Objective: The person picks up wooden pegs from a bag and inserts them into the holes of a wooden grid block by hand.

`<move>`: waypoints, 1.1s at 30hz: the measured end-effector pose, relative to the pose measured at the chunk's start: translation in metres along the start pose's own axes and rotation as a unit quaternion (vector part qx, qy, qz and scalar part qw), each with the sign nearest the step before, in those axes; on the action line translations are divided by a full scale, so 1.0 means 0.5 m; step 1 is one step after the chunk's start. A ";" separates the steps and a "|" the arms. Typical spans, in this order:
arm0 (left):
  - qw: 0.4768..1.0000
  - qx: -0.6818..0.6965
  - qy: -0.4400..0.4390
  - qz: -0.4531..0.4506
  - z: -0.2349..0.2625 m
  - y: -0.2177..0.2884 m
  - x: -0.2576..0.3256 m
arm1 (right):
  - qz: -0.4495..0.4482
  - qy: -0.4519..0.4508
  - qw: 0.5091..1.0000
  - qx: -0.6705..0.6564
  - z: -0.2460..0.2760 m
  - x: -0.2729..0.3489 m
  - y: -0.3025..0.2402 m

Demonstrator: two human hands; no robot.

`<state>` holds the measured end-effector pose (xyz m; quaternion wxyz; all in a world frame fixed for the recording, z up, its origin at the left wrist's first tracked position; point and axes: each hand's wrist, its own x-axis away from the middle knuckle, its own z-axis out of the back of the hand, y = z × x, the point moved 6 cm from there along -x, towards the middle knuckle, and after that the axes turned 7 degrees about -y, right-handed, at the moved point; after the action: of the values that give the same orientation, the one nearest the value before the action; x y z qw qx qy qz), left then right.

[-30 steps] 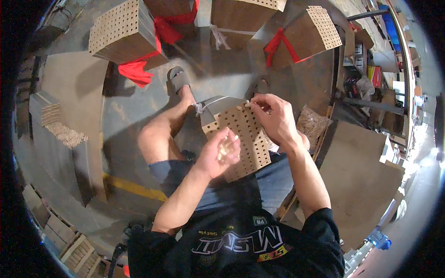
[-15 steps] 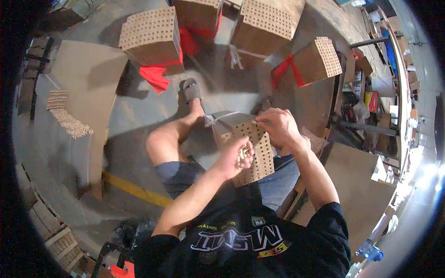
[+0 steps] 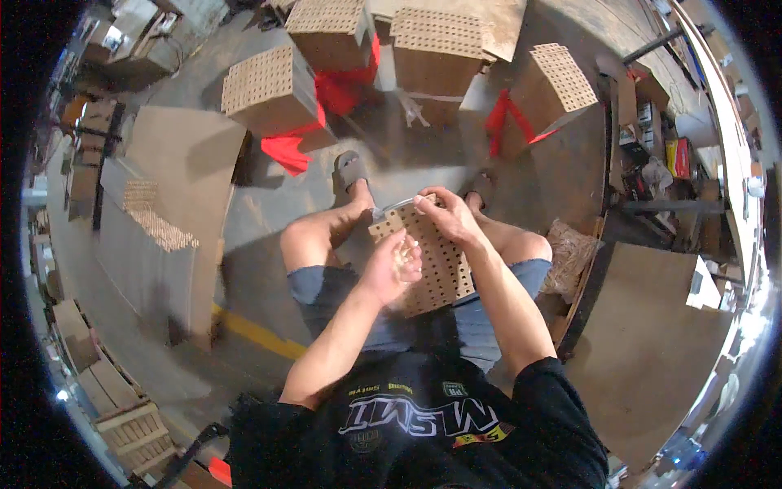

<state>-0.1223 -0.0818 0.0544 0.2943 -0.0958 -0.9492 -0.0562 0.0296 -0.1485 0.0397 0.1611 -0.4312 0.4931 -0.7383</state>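
Note:
A brown perforated board full of small holes rests tilted on my lap. My left hand hovers over its left edge, fingers curled around several small pale pieces. At the board's top edge my right hand pinches a small piece against the holes. A thin metal rim shows just past the board near my left knee.
Several perforated brown blocks with red straps stand on the concrete floor ahead. Flat brown sheets lie at left, a large board at right, cluttered shelves at far right. A yellow floor line runs lower left.
The view has shifted so the blocks ahead show more fully. My left hand has stayed closed over the board's left edge; my right hand keeps working along the top edge.

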 end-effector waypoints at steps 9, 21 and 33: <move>0.997 -0.054 0.063 -0.001 0.006 -0.007 0.006 | 0.127 0.197 0.971 -0.038 0.049 0.048 0.026; 0.989 -0.074 -0.067 0.110 -0.041 -0.059 0.007 | 0.060 -0.064 0.994 -0.072 0.012 0.230 -0.001; 0.998 0.027 -0.050 0.008 0.011 0.003 0.036 | 0.095 -0.053 0.994 0.011 -0.011 0.124 -0.109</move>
<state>-0.1396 -0.0769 0.0601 0.2493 -0.0979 -0.9632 -0.0233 -0.0006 -0.1613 0.1157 0.2608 -0.4195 0.5145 -0.7009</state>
